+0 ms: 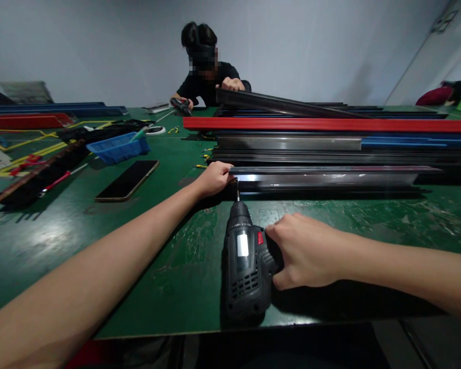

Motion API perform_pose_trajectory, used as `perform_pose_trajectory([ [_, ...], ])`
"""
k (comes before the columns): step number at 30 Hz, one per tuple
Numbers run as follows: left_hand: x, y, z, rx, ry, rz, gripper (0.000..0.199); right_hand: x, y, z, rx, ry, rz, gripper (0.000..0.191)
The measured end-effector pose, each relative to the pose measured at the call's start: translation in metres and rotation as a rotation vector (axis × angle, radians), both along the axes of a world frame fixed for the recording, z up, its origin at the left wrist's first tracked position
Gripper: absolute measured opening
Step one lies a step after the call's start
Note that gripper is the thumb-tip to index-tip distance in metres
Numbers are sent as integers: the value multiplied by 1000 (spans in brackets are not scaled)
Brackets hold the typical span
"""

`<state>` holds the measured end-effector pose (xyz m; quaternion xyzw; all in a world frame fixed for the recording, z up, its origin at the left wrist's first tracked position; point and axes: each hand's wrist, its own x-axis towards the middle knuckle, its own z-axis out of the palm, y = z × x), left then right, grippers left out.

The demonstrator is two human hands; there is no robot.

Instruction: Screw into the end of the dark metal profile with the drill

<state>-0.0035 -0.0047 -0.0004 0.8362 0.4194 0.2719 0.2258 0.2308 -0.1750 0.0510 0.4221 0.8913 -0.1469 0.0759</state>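
Observation:
My left hand (214, 178) is closed on the left end of a dark, glossy metal profile (326, 179) that lies crosswise on the green table. In my right hand (305, 251) is the grip of a black cordless drill (246, 271), which lies on its side with its chuck pointing away from me. The thin bit (237, 189) reaches the profile's left end, right beside my left fingers. Whether the tip touches the metal is too small to tell.
Behind the profile, more black profiles (292, 155) and a red one (311, 124) lie stacked. A phone (128, 180), a blue basket (119, 148) and a red-handled screwdriver (57, 182) are on the left. Across the table (184, 287), a person (209, 77) holds a dark profile and a tool.

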Motion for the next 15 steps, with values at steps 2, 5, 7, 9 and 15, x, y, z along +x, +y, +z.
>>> perform_pose_trajectory([
  [2, 0, 0, 1, 0, -2, -1, 26, -1, 0, 0, 2, 1, -1, 46],
  [5, 0, 0, 1, -8, -2, -6, 27, 0, 0, 1, 6, 16, 6, 45],
  [7, -1, 0, 2, -13, -2, -7, 27, 0, 1, 1, -3, 24, 3, 45],
  [9, -1, 1, 1, -15, -2, -6, 27, 0, 1, 2, -20, 22, -6, 45],
  [15, -2, 1, 1, -8, 2, -22, 28, -1, 0, 3, -43, 14, -11, 45],
])
